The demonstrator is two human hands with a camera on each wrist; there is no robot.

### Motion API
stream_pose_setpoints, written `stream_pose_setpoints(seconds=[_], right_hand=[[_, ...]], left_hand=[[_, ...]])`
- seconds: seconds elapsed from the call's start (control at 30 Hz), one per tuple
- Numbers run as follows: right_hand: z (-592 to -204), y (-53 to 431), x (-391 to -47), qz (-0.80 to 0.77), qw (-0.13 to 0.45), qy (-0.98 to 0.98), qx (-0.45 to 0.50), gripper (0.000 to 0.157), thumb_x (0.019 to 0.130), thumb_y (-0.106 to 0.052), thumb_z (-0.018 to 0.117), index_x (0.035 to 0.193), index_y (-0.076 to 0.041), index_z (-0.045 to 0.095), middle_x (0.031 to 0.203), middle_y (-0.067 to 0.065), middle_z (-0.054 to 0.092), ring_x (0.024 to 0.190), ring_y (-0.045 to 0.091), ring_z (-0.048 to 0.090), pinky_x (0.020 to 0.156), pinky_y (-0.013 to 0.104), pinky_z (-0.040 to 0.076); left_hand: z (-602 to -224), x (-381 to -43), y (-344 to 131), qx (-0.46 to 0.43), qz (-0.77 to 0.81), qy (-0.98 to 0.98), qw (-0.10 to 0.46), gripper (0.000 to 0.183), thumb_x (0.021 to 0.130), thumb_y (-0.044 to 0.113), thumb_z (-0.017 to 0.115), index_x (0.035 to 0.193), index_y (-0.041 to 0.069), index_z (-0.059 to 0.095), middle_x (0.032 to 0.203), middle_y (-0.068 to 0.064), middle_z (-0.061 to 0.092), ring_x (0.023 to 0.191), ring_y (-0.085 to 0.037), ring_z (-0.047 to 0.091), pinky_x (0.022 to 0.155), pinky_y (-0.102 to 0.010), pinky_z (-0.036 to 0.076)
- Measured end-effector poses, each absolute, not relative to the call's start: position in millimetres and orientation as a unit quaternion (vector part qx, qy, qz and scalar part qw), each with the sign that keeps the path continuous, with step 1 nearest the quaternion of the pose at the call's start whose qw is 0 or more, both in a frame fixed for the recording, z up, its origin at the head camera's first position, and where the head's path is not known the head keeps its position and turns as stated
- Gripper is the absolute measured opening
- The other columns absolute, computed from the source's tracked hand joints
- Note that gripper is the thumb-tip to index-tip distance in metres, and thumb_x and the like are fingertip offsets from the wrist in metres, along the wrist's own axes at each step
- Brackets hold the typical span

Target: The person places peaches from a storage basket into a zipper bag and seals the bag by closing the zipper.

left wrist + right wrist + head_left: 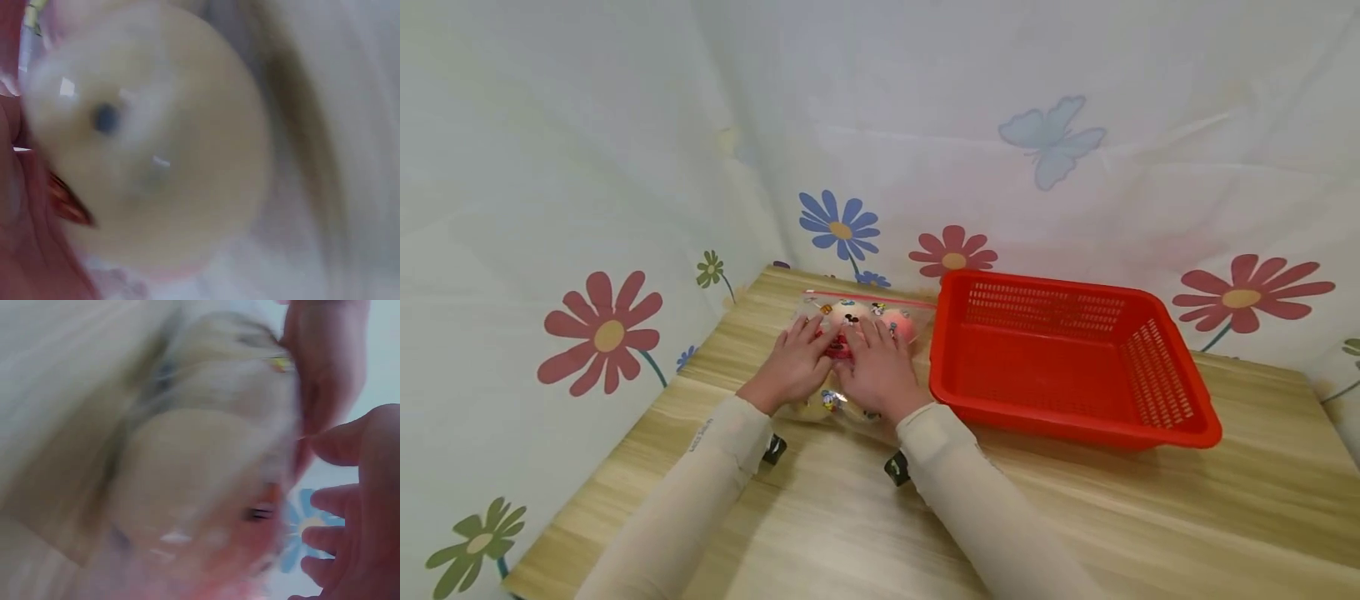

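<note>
A clear zip bag [831, 402] with cartoon prints and a red zip line lies on the wooden table. Round things fill it, among them a pink one [898, 323] near the back right. My left hand [796, 365] rests on the bag's left side with fingers spread forward. Beside it, my right hand [880, 367] lies on top of the bag, fingers extended. Up close in the left wrist view, a pale cream ball [181, 144] shows through the plastic. The right wrist view is blurred, with another pale round shape [187, 462] under the plastic beside the fingers.
A red plastic basket [1045, 421] with slotted sides stands just right of the bag, with nothing in it. The wooden table [827, 533] meets flower-printed cloth [880, 150] at the back and left. Small black devices [897, 468] sit under both wrists.
</note>
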State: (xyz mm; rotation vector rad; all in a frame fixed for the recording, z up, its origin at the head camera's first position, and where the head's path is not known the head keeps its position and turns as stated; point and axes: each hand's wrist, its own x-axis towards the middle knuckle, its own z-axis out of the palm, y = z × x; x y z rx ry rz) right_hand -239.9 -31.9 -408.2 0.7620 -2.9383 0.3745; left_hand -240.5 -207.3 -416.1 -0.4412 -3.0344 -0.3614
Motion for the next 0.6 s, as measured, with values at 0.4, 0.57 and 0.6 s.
stream_pose_setpoints(seconds=[0.4, 0.57, 0.6], right_hand=[[-352.2, 21.0, -237.3, 0.158, 0.094, -0.959, 0.217, 0.066, 0.097, -0.037, 0.048, 0.153, -0.012, 0.026, 0.159, 0.013, 0.026, 0.147, 0.033, 0.022, 0.118, 0.052, 0.024], [-346.8, 44.9, -238.1, 0.161, 0.09, -0.963, 0.194, 0.067, 0.097, -0.038, 0.049, 0.154, -0.014, 0.024, 0.16, 0.013, 0.022, 0.148, 0.035, 0.019, 0.117, 0.056, 0.022], [-346.8, 49.8, -238.4, 0.159, 0.087, -0.965, 0.188, 0.067, 0.097, -0.038, 0.049, 0.155, -0.014, 0.023, 0.161, 0.013, 0.021, 0.148, 0.035, 0.018, 0.117, 0.057, 0.022]], left_hand=[[-373.3, -246.0, -167.6, -0.18, -0.107, -0.976, 0.052, 0.053, 0.102, 0.034, 0.026, 0.153, 0.019, 0.03, 0.161, -0.014, 0.018, 0.149, -0.039, 0.012, 0.117, -0.062, 0.014], [-366.1, -248.4, -158.5, -0.176, -0.099, -0.978, 0.058, 0.056, 0.102, 0.038, 0.024, 0.154, 0.018, 0.028, 0.163, -0.012, 0.015, 0.151, -0.035, 0.007, 0.118, -0.06, 0.013], [-364.9, -249.1, -156.9, -0.175, -0.1, -0.978, 0.057, 0.056, 0.102, 0.038, 0.025, 0.154, 0.018, 0.027, 0.163, -0.012, 0.015, 0.151, -0.035, 0.006, 0.117, -0.061, 0.012]])
